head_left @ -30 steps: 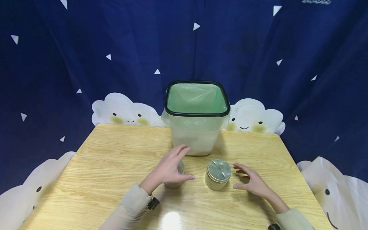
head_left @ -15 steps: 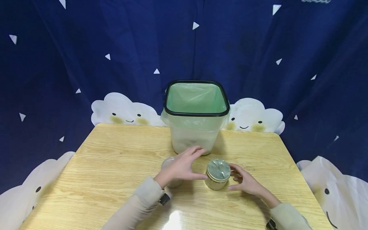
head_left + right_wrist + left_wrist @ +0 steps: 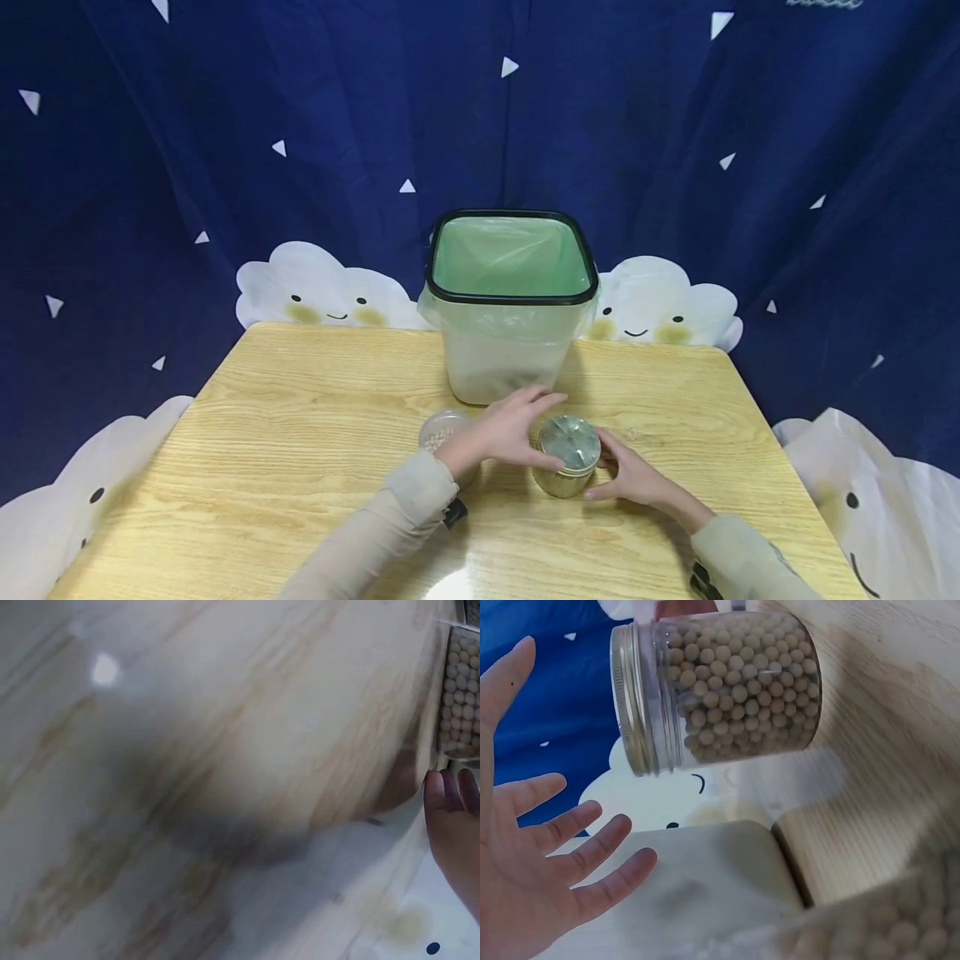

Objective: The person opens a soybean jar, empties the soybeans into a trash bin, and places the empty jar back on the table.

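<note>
A clear jar (image 3: 564, 483) with a metal screw lid (image 3: 572, 442) stands on the table between my hands. The left wrist view shows this jar (image 3: 742, 690) full of small beige balls. My left hand (image 3: 512, 429) reaches over to the lid's left side, thumb and fingers spread; in its wrist view the fingers (image 3: 592, 851) are apart from the jar. My right hand (image 3: 637, 479) is at the jar's right side, thumb and fingertips right at its wall. A second jar (image 3: 438, 425) of beige balls stands left, partly hidden behind my left wrist.
A pale bin (image 3: 498, 358) with a black rim and a clear liner stands behind the jars, at the back of the wooden table (image 3: 300, 417). Behind the table hangs a dark blue curtain (image 3: 337, 100) with white triangles and clouds.
My left hand has moved right, away from over the second jar to the lidded jar's left side, uncovering more of the second jar. My right hand has moved left, up to the lidded jar.
</note>
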### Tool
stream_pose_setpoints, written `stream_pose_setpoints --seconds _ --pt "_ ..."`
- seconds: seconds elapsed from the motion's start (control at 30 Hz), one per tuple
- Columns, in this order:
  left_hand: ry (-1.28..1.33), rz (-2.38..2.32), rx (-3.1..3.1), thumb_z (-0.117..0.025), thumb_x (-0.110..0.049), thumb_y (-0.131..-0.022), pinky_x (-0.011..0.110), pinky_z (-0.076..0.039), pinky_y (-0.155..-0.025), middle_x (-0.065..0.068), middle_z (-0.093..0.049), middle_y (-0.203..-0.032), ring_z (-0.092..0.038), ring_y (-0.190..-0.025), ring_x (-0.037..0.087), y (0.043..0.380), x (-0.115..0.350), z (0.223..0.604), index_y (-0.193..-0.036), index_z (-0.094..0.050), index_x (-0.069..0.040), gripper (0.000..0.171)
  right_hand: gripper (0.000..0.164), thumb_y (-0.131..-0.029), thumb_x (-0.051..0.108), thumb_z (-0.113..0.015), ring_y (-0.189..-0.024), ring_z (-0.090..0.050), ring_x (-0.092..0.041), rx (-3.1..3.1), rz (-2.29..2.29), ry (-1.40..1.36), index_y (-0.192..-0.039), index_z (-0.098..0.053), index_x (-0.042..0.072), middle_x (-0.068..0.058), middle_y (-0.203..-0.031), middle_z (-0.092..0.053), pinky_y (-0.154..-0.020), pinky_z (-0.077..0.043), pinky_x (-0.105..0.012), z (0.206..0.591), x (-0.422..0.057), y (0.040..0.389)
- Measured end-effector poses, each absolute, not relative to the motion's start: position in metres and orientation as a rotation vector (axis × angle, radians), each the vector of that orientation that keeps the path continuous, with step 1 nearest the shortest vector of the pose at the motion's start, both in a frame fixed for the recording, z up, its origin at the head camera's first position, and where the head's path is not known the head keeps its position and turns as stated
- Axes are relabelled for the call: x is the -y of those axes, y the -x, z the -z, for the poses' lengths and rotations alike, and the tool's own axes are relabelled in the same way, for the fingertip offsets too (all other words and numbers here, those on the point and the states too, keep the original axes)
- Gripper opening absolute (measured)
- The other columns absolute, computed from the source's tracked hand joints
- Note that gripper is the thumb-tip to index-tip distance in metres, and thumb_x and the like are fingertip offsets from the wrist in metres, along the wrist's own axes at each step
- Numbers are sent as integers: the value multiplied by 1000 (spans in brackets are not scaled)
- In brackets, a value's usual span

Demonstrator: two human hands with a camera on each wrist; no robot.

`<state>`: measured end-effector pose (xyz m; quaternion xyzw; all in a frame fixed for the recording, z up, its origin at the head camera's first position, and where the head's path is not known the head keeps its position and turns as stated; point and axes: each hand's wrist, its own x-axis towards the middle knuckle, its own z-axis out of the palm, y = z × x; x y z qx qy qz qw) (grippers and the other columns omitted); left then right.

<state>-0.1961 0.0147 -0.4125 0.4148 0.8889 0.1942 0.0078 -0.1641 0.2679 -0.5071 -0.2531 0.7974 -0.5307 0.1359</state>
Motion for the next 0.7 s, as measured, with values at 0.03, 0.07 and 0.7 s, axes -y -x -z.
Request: stream_pose_setpoints --seconds 0.03,0.07,0.7 --pt "-1280 -617 -2773 -68 -62 -67 44 -42 -91 6 -38 -138 -41 -122 22 197 -16 414 -141 -33 -21 92 94 -70 9 -77 -119 -43 -24 -2315 1525 728 -142 -17 -1 -25 -135 -34 -97 -35 -22 508 -267 165" --pt "-1261 -635 -2765 -68 -61 -67 44 -42 -91 6 -37 -139 -41 -122 23 198 -18 415 -141 -33 -20 92 95 -70 10 -78 -120 -41 -28 -2331 1503 720 -142 -16 0 -24 -136 -34 -98 -35 -24 508 -267 165" --pt "-1245 -921 -2631 -78 -46 -66 28 -38 -95 6 -45 -128 -46 -114 19 199 -32 439 -137 -38 -9 90 95 -64 19 -83 -114 -47 -21 -2348 1459 715 -139 -25 6 -11 -131 -45 -96 -36 -25 516 -249 177"
